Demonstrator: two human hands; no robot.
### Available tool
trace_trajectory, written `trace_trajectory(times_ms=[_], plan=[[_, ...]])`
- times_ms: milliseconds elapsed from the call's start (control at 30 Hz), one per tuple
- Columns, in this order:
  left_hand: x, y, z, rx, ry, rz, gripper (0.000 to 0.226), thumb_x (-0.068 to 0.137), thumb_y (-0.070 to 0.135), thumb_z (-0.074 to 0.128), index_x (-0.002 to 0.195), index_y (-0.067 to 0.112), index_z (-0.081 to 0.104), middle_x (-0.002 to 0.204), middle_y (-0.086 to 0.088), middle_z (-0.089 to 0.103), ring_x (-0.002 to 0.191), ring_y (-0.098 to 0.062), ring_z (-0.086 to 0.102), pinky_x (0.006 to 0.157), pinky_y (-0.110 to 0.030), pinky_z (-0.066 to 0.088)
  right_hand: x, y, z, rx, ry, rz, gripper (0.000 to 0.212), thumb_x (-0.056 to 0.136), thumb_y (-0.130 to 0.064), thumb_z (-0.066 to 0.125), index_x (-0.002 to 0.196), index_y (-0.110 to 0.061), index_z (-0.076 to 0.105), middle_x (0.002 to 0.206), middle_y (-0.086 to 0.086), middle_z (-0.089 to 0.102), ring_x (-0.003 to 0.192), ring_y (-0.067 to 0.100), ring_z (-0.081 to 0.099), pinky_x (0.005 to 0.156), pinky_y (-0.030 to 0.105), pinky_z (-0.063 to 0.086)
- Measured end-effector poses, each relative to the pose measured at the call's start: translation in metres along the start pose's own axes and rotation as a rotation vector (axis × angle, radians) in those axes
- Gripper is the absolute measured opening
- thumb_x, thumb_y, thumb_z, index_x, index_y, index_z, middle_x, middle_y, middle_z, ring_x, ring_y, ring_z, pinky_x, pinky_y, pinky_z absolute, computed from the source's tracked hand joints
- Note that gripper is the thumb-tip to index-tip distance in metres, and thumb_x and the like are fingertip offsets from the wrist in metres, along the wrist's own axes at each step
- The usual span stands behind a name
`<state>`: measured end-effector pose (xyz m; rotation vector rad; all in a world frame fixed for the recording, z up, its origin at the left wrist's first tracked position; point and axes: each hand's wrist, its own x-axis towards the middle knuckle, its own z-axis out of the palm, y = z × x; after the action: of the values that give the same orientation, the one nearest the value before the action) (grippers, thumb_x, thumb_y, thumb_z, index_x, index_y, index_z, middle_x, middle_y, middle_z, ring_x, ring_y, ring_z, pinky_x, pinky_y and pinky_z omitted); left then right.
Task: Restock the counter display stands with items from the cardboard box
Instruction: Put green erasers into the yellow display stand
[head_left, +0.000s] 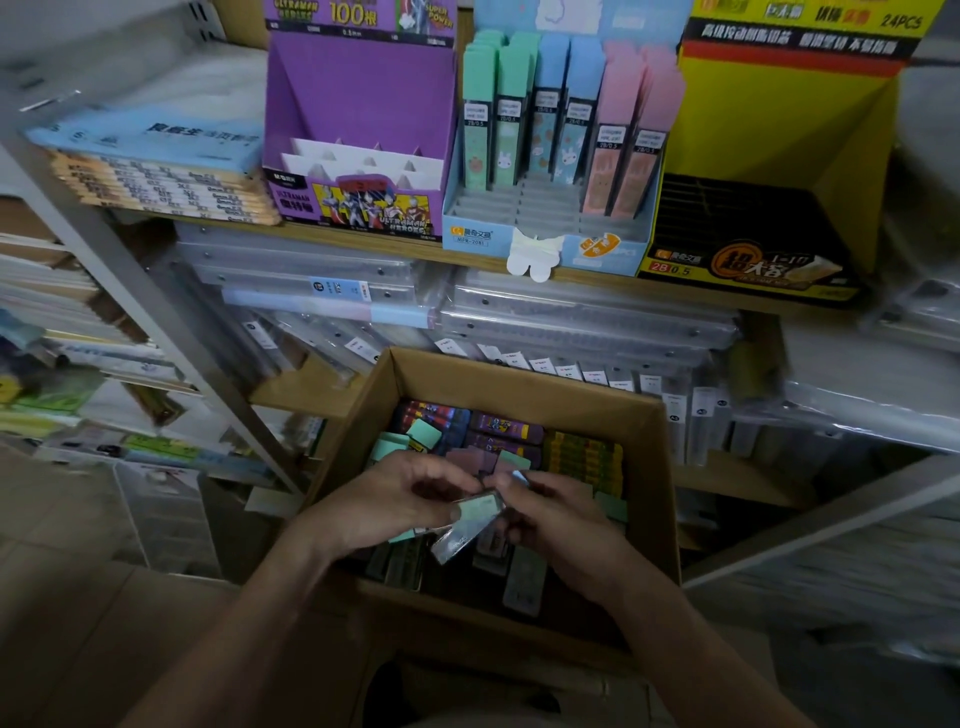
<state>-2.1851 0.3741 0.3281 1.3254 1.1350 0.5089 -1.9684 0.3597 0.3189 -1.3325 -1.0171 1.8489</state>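
Purple Ultraman stand (358, 104), blue lead-refill stand (550, 244) and yellow stand (779, 130) are sitting side by side along the shelf's front edge. Below, over the open cardboard box (524, 379), left hand (400, 499) is pinching a mint lead-refill case (475, 512), right hand (561, 525) pinching its other end.

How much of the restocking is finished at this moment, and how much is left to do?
Partly done. The blue stand has its back rows filled with pastel packs, but its front slots are empty. The purple stand and the yellow stand look empty. In hand: the left hand and right hand grip a mint pack over the cardboard box, which holds many more packs.
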Motion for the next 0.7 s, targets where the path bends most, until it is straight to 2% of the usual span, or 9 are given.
trace_trajectory(times_ms=[100,233,300,400,433,467,567,633,700], plan=[[-0.001,-0.002,-0.002,0.015,0.022,0.037,0.028,0.082,-0.006,0.076,0.106,0.008,0.072,0.089,-0.004,0.075,0.084,-0.01,0.069,0.075,-0.025,0.055,0.003,0.001,0.003,0.004,-0.02,-0.007,0.022,0.094,-0.021,0.069,0.102,-0.001,0.074,0.082,0.009,0.068,0.068,0.015,0.061,0.061,0.025,0.048],[-0.003,-0.006,-0.004,-0.013,0.07,0.017,0.03,0.075,0.004,0.086,0.099,0.015,0.071,0.092,-0.01,0.076,0.085,-0.018,0.073,0.08,-0.034,0.06,0.003,0.003,0.003,-0.015,-0.025,-0.034,0.014,0.091,-0.018,0.072,0.095,-0.005,0.075,0.083,0.011,0.072,0.07,0.02,0.064,0.06,0.026,0.052],[-0.002,-0.009,-0.004,0.071,0.186,-0.003,0.032,0.07,0.023,0.091,0.095,0.022,0.071,0.089,-0.004,0.077,0.085,-0.016,0.074,0.082,-0.04,0.062,0.003,0.006,0.003,-0.057,0.021,-0.081,0.013,0.092,-0.018,0.07,0.094,-0.006,0.076,0.077,0.008,0.071,0.065,0.017,0.063,0.057,0.024,0.051],[-0.004,-0.015,0.0,0.329,0.514,-0.118,0.05,0.059,0.063,0.087,0.092,0.031,0.065,0.084,0.015,0.069,0.079,0.001,0.065,0.063,-0.025,0.054,0.005,0.01,0.0,-0.023,0.091,-0.112,0.015,0.093,-0.017,0.068,0.101,-0.007,0.075,0.075,0.005,0.07,0.067,0.017,0.064,0.065,0.028,0.055],[-0.005,-0.017,0.005,0.281,0.584,-0.146,0.052,0.06,0.065,0.086,0.091,0.03,0.064,0.084,0.016,0.068,0.079,0.001,0.064,0.061,-0.022,0.051,0.006,0.011,0.0,0.0,0.104,-0.118,0.015,0.093,-0.016,0.068,0.103,-0.006,0.075,0.076,0.006,0.071,0.069,0.018,0.065,0.068,0.029,0.056],[-0.005,-0.02,0.009,0.112,0.587,-0.16,0.05,0.062,0.061,0.087,0.091,0.026,0.067,0.083,0.012,0.072,0.08,-0.005,0.069,0.063,-0.023,0.054,0.007,0.012,0.001,0.011,0.111,-0.125,0.014,0.093,-0.016,0.068,0.103,-0.008,0.075,0.079,0.007,0.072,0.071,0.018,0.066,0.069,0.029,0.057],[-0.001,-0.027,0.023,-0.437,0.451,-0.227,0.049,0.066,0.049,0.084,0.096,0.011,0.076,0.092,-0.007,0.08,0.093,-0.027,0.076,0.088,-0.042,0.06,0.008,0.013,0.008,0.029,0.109,-0.121,0.011,0.093,-0.017,0.068,0.097,-0.012,0.078,0.093,0.016,0.074,0.077,0.021,0.068,0.071,0.031,0.057],[0.001,-0.029,0.026,-0.548,0.398,-0.276,0.046,0.077,0.043,0.079,0.104,0.005,0.074,0.1,-0.014,0.078,0.099,-0.031,0.074,0.098,-0.051,0.055,0.008,0.015,0.011,0.003,0.067,-0.106,0.013,0.095,-0.02,0.066,0.097,-0.014,0.077,0.099,0.016,0.073,0.082,0.023,0.07,0.074,0.033,0.057],[0.003,-0.033,0.023,-0.53,0.361,-0.275,0.039,0.087,0.038,0.073,0.11,0.007,0.071,0.106,-0.016,0.077,0.102,-0.032,0.073,0.099,-0.052,0.054,0.01,0.016,0.012,-0.045,0.045,-0.098,0.017,0.097,-0.021,0.062,0.101,-0.014,0.077,0.103,0.014,0.073,0.089,0.022,0.07,0.077,0.032,0.056]])
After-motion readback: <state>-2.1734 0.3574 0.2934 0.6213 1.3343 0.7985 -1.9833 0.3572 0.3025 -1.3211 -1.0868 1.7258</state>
